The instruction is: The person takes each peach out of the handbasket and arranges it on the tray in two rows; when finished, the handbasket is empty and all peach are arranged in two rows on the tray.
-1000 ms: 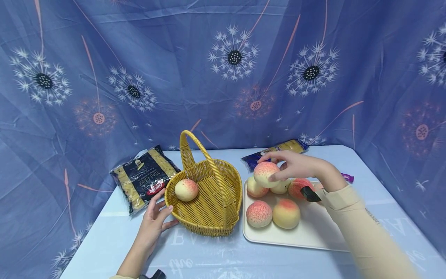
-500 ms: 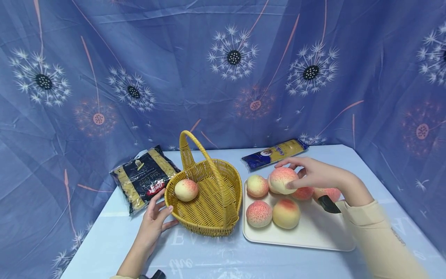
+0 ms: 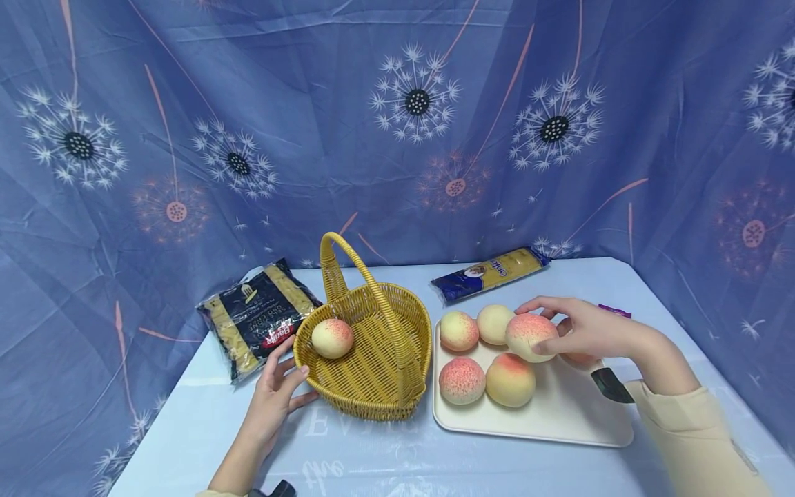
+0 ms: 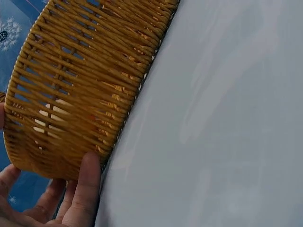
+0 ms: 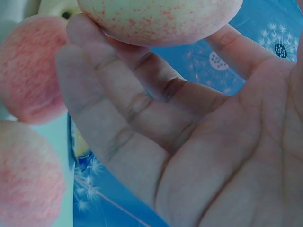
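Observation:
In the head view my right hand [image 3: 574, 328] pinches a pink-speckled peach [image 3: 531, 337] between thumb and fingers, above the back of the cream tray [image 3: 559, 428]. The right wrist view shows the pale underside of this peach [image 5: 163, 21] against my fingertips. My left hand [image 3: 270, 390] holds the left end of the yellow wicker basket [image 3: 373, 393], a fingertip at its rim. Up close, the left wrist view has fingers [image 4: 85, 194] against the woven wall, low near the table. One peach [image 3: 332, 339] lies inside the basket, at its left.
Several peaches sit on the tray, among them a red-topped one [image 3: 511, 380] and a speckled one [image 3: 462, 380]. A dark pasta bag [image 3: 257, 314] lies left of the basket. Behind the tray is a blue-and-yellow pasta pack [image 3: 491, 275]. A purple wrapper [image 3: 615, 310] lies at right.
My right hand has moved rightward and nearer to me with the peach, from over the tray's left back part to its middle. My left hand and the basket have stayed in place.

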The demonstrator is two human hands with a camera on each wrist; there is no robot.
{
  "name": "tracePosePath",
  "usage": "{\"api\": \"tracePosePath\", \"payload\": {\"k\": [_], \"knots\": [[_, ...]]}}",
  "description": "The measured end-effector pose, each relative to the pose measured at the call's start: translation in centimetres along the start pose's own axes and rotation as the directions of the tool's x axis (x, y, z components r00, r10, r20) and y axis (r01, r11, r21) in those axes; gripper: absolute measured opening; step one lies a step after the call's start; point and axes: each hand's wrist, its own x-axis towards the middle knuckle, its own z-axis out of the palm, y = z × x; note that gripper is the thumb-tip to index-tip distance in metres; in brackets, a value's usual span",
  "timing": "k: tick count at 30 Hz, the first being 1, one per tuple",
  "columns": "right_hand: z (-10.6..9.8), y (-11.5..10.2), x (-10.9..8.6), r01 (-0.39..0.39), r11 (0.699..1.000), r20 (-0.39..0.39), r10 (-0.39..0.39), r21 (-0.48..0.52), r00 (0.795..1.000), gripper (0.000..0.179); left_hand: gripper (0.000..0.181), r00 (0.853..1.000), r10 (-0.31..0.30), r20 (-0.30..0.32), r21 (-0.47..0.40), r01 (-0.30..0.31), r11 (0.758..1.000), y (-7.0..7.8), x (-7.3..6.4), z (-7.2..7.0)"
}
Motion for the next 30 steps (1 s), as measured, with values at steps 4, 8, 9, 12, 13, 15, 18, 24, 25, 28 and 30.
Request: {"api": "tracePosePath", "payload": {"k": [4, 8, 9, 12, 13, 15, 18, 24, 25, 28, 30], "knots": [[0.2, 0.8, -0.8, 0.022, 1.000, -0.026, -0.023, -0.021, 0.999, 0.057, 0.068, 1.000, -0.021, -0.013, 0.000, 0.021, 1.000, 0.2, -0.1, 0.1], [0.4, 1.4, -1.5, 0.047, 0.998, -0.045, -0.048, -0.032, 0.998, 0.055, 0.068, 0.999, -0.031, -0.021, 0.000, 0.031, 1.000, 0.3, -0.2, 0.2], [0.5, 1.6, -1.7, 0.051, 0.998, -0.048, -0.052, -0.031, 0.997, 0.055, 0.068, 0.999, -0.031, -0.022, 0.001, 0.031, 1.000, 0.4, -0.2, 0.2], [0.7, 1.9, -2.1, 0.063, 0.997, -0.061, -0.065, -0.039, 0.996, 0.056, 0.068, 0.999, -0.033, -0.022, 0.002, 0.033, 0.999, 0.5, -0.2, 0.3], [0.8, 2.1, -2.1, 0.069, 0.997, -0.065, -0.072, -0.045, 0.995, 0.056, 0.068, 0.999, -0.032, -0.022, 0.002, 0.033, 0.999, 0.6, -0.2, 0.3], [1.0, 2.3, -2.3, 0.084, 0.995, -0.073, -0.088, -0.056, 0.993, 0.057, 0.068, 0.999, -0.032, -0.021, 0.004, 0.032, 0.999, 0.6, -0.2, 0.3], [1.1, 2.7, -2.5, 0.095, 0.993, -0.081, -0.101, -0.072, 0.992, 0.058, 0.068, 0.999, -0.030, -0.020, 0.007, 0.030, 1.000, 0.7, -0.2, 0.4], [1.3, 3.2, -3.0, 0.093, 0.993, -0.096, -0.099, -0.071, 0.990, 0.058, 0.069, 0.999, -0.033, -0.026, 0.014, 0.033, 0.999, 0.8, -0.1, 0.4], [1.3, 3.3, -3.1, 0.100, 0.992, -0.102, -0.107, -0.073, 0.989, 0.058, 0.069, 0.999, -0.033, -0.029, 0.015, 0.034, 0.999, 0.8, -0.1, 0.5], [1.3, 3.8, -3.4, 0.122, 0.989, -0.127, -0.132, -0.086, 0.983, 0.056, 0.068, 0.999, -0.036, -0.038, 0.019, 0.037, 0.999, 0.9, -0.1, 0.5], [1.4, 4.2, -3.7, 0.153, 0.983, -0.149, -0.167, -0.104, 0.975, 0.056, 0.068, 0.998, -0.039, -0.044, 0.023, 0.040, 0.999, 0.9, -0.2, 0.6]]}}
